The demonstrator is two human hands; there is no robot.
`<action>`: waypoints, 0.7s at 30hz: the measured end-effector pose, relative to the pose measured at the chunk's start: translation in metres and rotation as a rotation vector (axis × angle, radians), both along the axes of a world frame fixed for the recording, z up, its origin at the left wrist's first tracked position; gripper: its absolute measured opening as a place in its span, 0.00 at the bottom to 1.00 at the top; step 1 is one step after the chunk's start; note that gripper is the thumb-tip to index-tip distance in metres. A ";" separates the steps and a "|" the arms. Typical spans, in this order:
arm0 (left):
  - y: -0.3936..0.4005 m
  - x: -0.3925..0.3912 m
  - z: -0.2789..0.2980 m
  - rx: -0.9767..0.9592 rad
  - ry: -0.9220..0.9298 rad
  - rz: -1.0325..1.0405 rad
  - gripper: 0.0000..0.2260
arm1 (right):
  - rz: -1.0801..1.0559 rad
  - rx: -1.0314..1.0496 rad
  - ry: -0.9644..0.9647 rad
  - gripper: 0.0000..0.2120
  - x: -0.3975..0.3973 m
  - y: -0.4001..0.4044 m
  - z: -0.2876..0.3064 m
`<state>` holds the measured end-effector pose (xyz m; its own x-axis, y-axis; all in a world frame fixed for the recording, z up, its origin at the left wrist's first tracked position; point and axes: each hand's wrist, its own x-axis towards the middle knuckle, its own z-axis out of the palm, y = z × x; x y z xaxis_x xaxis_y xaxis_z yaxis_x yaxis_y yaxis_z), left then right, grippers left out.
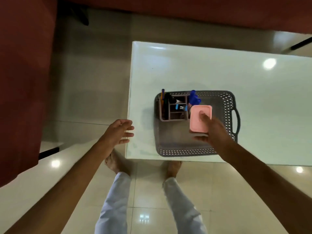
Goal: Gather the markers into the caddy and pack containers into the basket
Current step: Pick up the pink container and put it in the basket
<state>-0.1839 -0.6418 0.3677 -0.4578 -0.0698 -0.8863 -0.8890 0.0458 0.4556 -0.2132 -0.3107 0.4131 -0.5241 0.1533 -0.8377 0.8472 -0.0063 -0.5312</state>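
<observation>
A grey perforated basket (172, 146) stands near the front left corner of the white table (219, 71). In its far left part sits a pinkish-grey caddy (173, 118) with dark pens at its left end and blue markers (194, 97) at its right end. My right hand (213, 130) grips a pink lidded container (198, 121) over the basket, just right of the caddy, one finger lying on the lid. My left hand (119, 131) hovers by the table's left edge, fingers relaxed, holding nothing.
A dark red sofa (25, 73) runs along the left side and across the back. The floor is glossy beige tile (84, 81). My legs and bare feet (173, 168) stand at the table's front edge. The basket has a handle (237, 121) on its right side.
</observation>
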 end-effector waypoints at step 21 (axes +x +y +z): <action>0.099 -0.019 -0.010 -0.237 0.115 -0.134 0.11 | -0.007 0.251 -0.062 0.10 -0.055 0.055 -0.084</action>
